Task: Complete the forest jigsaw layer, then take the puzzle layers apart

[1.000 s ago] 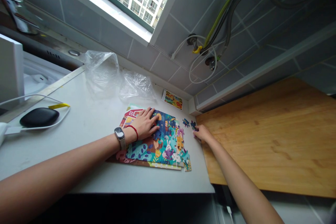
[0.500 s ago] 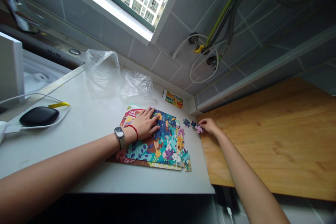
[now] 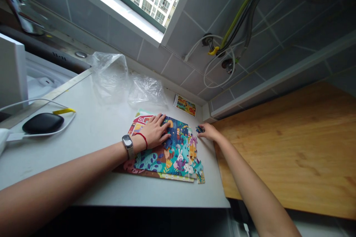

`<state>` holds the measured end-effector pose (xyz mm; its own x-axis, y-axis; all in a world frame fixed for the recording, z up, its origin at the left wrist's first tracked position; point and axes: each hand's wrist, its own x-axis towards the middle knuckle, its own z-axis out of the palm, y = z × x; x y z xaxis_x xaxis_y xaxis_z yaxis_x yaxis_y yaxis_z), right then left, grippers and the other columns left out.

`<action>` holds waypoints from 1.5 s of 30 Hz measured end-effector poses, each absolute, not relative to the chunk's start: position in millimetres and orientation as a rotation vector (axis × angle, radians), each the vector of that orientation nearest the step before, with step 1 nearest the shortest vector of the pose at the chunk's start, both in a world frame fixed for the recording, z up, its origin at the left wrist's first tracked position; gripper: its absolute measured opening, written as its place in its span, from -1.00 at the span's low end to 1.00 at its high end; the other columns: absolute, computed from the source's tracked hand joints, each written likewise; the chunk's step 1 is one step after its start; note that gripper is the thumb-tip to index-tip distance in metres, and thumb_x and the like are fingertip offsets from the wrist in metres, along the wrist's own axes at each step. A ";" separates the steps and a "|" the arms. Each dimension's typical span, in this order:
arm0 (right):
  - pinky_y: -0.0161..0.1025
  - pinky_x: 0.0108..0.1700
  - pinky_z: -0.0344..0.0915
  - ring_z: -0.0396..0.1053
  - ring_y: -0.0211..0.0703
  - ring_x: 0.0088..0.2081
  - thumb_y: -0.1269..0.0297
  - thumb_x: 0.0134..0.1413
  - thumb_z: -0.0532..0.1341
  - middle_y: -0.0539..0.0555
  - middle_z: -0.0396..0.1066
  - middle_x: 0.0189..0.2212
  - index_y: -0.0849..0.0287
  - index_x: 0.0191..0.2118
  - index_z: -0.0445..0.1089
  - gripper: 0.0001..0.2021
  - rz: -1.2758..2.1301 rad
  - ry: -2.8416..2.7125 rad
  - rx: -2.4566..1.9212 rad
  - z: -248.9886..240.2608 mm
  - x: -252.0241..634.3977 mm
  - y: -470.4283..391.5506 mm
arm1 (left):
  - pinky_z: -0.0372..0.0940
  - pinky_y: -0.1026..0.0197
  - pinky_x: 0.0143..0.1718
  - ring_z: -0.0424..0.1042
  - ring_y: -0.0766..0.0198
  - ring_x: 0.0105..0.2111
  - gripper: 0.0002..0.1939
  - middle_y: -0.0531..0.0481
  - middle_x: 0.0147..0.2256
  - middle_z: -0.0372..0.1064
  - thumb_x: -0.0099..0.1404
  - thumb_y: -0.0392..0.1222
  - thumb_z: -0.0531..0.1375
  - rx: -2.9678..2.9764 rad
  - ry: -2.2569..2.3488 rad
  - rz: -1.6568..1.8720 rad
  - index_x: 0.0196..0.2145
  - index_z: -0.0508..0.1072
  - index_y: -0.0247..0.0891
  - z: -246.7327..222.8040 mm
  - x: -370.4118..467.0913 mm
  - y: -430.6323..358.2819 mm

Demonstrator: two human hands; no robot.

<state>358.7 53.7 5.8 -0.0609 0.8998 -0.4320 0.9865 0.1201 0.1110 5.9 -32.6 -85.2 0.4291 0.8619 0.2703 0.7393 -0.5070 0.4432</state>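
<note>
My left hand [image 3: 155, 131] lies flat with spread fingers on the upper left part of a colourful jigsaw puzzle [image 3: 178, 155], which rests on other printed boards. To the right of the puzzle's top corner, my right hand [image 3: 207, 132] has its fingertips at a small dark blue puzzle piece [image 3: 199, 129]; the fingers are bent around it. Joined pieces in purple, orange and teal form the puzzle's uneven right edge. Whatever lies under my right palm is hidden.
Crumpled clear plastic bags [image 3: 146, 90] and a small picture card [image 3: 185, 104] lie behind the puzzle. A black oval device [image 3: 43, 123] with a white cable is at left. A wooden board [image 3: 286, 152] stands at right.
My right hand has moved left, from the pink piece near the wooden board to the dark blue piece. The pink piece no longer shows. My left hand has stayed on the puzzle.
</note>
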 end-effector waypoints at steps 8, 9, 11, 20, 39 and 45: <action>0.07 0.06 0.51 0.50 0.04 0.05 0.12 0.38 0.30 0.16 0.46 0.14 0.17 0.17 0.44 -0.64 -0.256 2.033 1.694 14.2 355.0 50.7 | 0.06 -0.24 0.40 0.10 -0.26 0.44 -0.44 -0.36 0.41 0.16 0.54 0.17 0.08 2.443 1.384 0.683 0.31 0.38 -0.18 -84.1 4.6 -32.7; 0.07 0.07 0.51 0.50 0.05 0.06 0.12 0.38 0.31 0.16 0.46 0.14 0.17 0.16 0.44 -0.64 -0.235 2.038 1.692 17.6 358.1 51.0 | 0.05 -0.25 0.40 0.10 -0.26 0.44 -0.44 -0.34 0.42 0.16 0.53 0.18 0.08 2.436 1.386 0.691 0.32 0.37 -0.17 -85.1 4.9 -32.5; 0.08 0.08 0.50 0.49 0.05 0.07 0.13 0.38 0.31 0.17 0.45 0.16 0.16 0.17 0.44 -0.64 -0.186 2.041 1.700 25.3 366.5 52.8 | 0.04 -0.25 0.41 0.10 -0.25 0.45 -0.43 -0.32 0.43 0.15 0.53 0.19 0.08 2.424 1.385 0.701 0.32 0.37 -0.16 -86.9 5.7 -32.2; 0.11 0.10 0.49 0.48 0.06 0.10 0.14 0.38 0.31 0.19 0.43 0.19 0.16 0.21 0.41 -0.61 -0.141 2.010 1.647 27.0 388.0 49.2 | 0.05 -0.22 0.40 0.11 -0.24 0.44 -0.43 -0.31 0.41 0.17 0.52 0.19 0.10 2.422 1.397 0.686 0.31 0.38 -0.17 -84.2 5.7 -33.2; 0.28 0.35 0.18 0.24 0.34 0.35 0.38 0.32 0.29 0.44 0.30 0.31 0.26 0.27 0.41 -0.57 0.148 1.980 1.734 29.3 370.8 28.8 | 0.04 -0.25 0.41 0.11 -0.27 0.44 -0.42 -0.35 0.42 0.15 0.53 0.18 0.09 2.423 1.381 0.679 0.31 0.39 -0.21 -82.5 5.0 -32.7; 0.06 0.25 0.30 0.43 0.27 0.21 0.25 0.19 0.38 0.38 0.43 0.25 0.19 0.34 0.39 -0.40 -0.182 2.111 1.712 28.1 348.2 5.3 | 0.06 -0.25 0.39 0.12 -0.30 0.43 -0.42 -0.36 0.41 0.17 0.53 0.18 0.09 2.426 1.361 0.713 0.31 0.40 -0.22 -86.2 5.6 -31.8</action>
<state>348.2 5.3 28.1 -0.1581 0.9051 -0.3947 0.9593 0.2356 0.1559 5.6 -31.8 -86.2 0.4379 0.8524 0.2857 0.7202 -0.5228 0.4561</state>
